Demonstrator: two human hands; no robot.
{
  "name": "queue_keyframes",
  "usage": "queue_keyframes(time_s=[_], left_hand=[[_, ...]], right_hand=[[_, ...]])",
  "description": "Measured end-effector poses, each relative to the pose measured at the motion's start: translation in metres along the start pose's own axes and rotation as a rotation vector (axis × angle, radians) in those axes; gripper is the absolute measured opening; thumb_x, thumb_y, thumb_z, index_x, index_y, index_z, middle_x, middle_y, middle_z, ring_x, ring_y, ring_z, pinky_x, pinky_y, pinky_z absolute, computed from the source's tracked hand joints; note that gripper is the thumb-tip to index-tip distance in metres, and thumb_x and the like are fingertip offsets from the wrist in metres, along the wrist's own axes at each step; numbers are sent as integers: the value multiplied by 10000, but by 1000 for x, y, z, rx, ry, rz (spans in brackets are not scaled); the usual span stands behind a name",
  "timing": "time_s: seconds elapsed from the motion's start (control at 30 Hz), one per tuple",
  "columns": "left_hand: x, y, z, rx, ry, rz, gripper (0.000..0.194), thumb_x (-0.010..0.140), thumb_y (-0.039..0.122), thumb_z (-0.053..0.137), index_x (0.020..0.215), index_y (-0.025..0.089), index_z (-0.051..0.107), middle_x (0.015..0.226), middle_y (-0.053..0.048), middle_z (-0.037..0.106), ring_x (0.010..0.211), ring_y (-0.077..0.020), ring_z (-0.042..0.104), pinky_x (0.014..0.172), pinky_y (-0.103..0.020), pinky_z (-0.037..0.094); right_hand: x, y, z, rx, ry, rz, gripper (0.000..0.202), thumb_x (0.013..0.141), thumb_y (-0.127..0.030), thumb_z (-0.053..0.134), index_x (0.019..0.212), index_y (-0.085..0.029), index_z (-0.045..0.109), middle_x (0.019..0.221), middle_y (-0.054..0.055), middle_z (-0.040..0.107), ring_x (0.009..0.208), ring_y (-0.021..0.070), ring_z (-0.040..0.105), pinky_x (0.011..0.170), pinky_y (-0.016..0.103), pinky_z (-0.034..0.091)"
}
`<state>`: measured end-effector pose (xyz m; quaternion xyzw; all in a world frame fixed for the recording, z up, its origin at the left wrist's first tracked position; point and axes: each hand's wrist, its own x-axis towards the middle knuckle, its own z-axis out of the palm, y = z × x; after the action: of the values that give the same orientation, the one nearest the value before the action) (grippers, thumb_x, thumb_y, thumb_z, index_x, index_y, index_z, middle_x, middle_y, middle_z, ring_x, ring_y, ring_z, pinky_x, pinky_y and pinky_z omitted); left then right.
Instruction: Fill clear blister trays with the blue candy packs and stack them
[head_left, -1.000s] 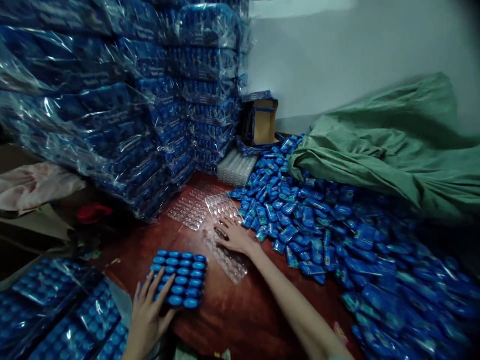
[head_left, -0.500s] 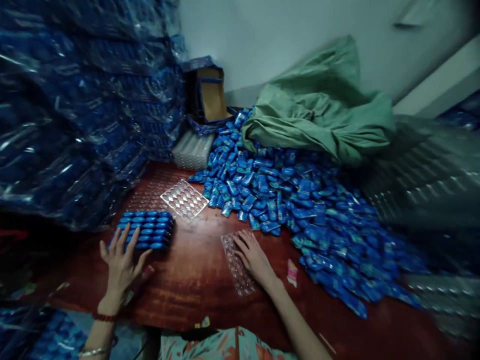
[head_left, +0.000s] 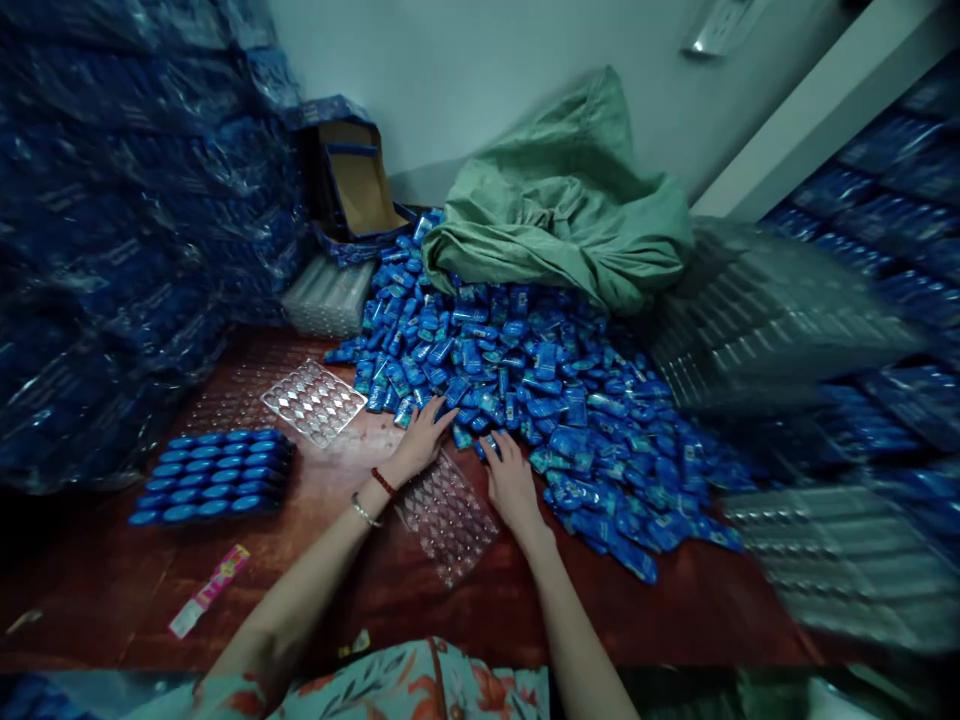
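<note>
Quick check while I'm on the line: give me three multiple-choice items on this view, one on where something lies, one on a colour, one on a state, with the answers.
1. Where does the filled tray lie relative to the left hand?
A. to its left on the table
B. on the green cloth
C. under the right hand

2. What colour is the cloth behind the loose packets?
A. red
B. green
C. yellow

3. What is the state of the clear tray between the hands?
A. full of blue packets
B. wrapped in film
C. empty

Answers: 1 A, the blue-filled tray sits well left of that hand on the red-brown table. 2 B, the crumpled cloth is plainly green. 3 C, its pockets show bare, while the right hand reaches the edge of the pile.
</note>
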<state>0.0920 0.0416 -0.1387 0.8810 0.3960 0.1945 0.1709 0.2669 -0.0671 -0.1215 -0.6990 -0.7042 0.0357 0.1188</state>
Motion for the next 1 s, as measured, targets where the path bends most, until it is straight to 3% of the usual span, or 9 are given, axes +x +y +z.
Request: queue_keyframes(time_s=[0.1,0.17,0.33,0.43,0.57,0.7,0.83,0.9,1.0], left_hand=[[-29,-17,-5,-47,-86,87,502,867,31,326,1305,219,482,1466,-108,368,1398,-246,237,1110,-567,162],[-50,-24,-12,-89,-60,76,492,889,62,319,1328,239,452,1435,-83,424,1386,-224,270,1122,-567,118],[-79,-22,-28,-114,257,-148,350,910,322,469,1230,192,527,1182,-111,603,1129,-236,518,995,-452,386],[-68,-10,-32,4,240,-242,373,869,432,530,1144,184,568,1096,-106,597,1027,-254,533,910,-433,433],[-30,13,-28,181,26,-281,400,869,356,540,1210,149,505,1177,-164,526,1071,-313,504,878,-460,433],[6,17,-20,151,-188,-255,374,846,123,500,1217,121,449,1184,-182,498,961,-253,585,798,-378,478],[14,9,-22,114,-243,-272,388,771,131,592,1141,116,475,1149,-180,518,872,-240,625,722,-337,497],[8,4,-27,100,-242,-285,418,752,170,620,1135,102,466,1145,-193,525,886,-259,624,714,-336,497],[-9,-1,-38,49,-210,-307,423,807,265,577,1165,97,426,1046,-160,578,876,-257,622,712,-333,493]], right_hand=[[-23,2,-2,-110,-56,-33,495,838,-46,378,1283,-214,517,1299,130,532,1214,284,414,863,411,387],[-34,1,-2,-116,-34,-20,402,876,-98,386,1227,-197,556,1156,138,609,1086,275,490,856,413,359],[-37,-1,2,218,149,132,282,938,-317,400,1067,-185,614,926,93,651,898,225,548,846,387,348],[-32,-7,12,562,254,351,346,903,-457,431,1042,-184,592,907,82,635,858,210,563,777,340,413],[-28,-15,28,822,159,481,498,868,-498,440,1228,-155,480,809,39,631,708,175,592,656,288,462],[-35,-11,23,727,-36,336,475,857,-440,463,1257,-187,500,977,70,669,839,200,637,749,324,491],[-60,-7,3,631,-215,161,378,881,-365,440,1213,-219,545,1158,77,648,1024,232,624,902,392,474],[-76,-10,-6,612,-224,143,371,884,-353,444,1221,-234,542,1211,69,627,1089,236,600,941,403,462],[-99,-24,-19,639,-121,201,366,894,-363,449,1225,-240,541,1219,74,621,1104,235,593,940,390,472]])
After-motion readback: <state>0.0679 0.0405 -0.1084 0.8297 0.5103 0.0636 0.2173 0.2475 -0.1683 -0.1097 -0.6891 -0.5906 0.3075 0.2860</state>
